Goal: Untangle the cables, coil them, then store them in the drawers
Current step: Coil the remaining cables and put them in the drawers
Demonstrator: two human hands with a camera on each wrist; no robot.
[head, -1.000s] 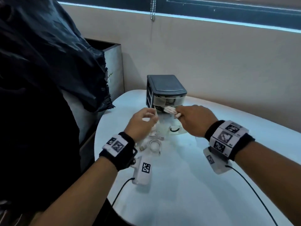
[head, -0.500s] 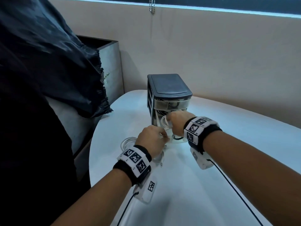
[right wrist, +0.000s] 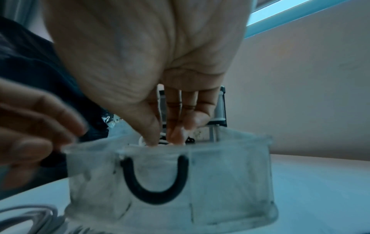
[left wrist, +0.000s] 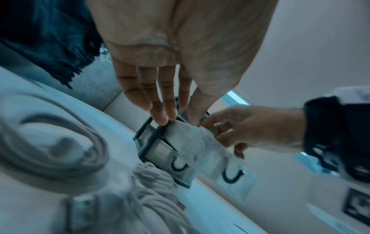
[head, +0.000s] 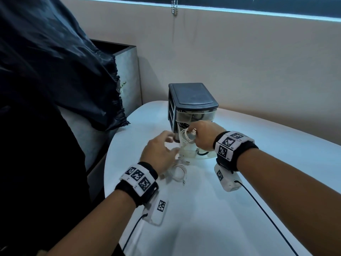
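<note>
A dark grey drawer unit [head: 191,97] stands at the back of the white table [head: 203,209]. Its low translucent drawer [head: 188,154], with a black U handle [right wrist: 156,182], is pulled out. My right hand [head: 193,133] pinches a coiled white cable [head: 185,137] and holds it in the drawer's mouth; in the right wrist view my right hand [right wrist: 162,139] has its fingertips dipped inside the drawer [right wrist: 230,182]. My left hand [head: 170,140] reaches forward with straight fingers [left wrist: 162,117] that touch the drawer's left corner. More white cables [head: 177,170] lie loose on the table under my left wrist.
A black plastic bag [head: 55,71] drapes over a grey box [head: 127,71] beyond the table's left edge. A beige wall runs close behind the drawer unit, with a bead chain [head: 173,6] hanging above. Black wires trail from both wrist cameras.
My right hand has lowered the white coil from the unit's front into the pulled-out drawer. My left hand has uncurled and reached forward to the drawer's corner.
</note>
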